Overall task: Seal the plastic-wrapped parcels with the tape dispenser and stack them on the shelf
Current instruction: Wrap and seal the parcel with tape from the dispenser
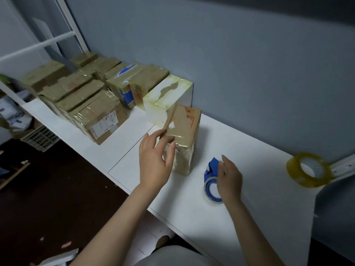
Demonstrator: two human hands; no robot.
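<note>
A brown cardboard parcel [183, 139] wrapped in clear plastic stands on end on the white table [240, 150]. My left hand [156, 163] is at its near left face with fingers spread and relaxed, fingertips touching the wrap. A blue tape dispenser [211, 180] with a clear tape roll lies on the table to the right of the parcel. My right hand [229, 176] rests over its right side with fingers loose, and I cannot tell whether they grip it.
Several wrapped brown parcels [96, 104] lie in rows at the far left of the table, beside a white box [169, 96]. A yellowish tape roll [309, 169] sits at the right edge. White shelf rails [38, 45] rise at back left. Grey wall behind.
</note>
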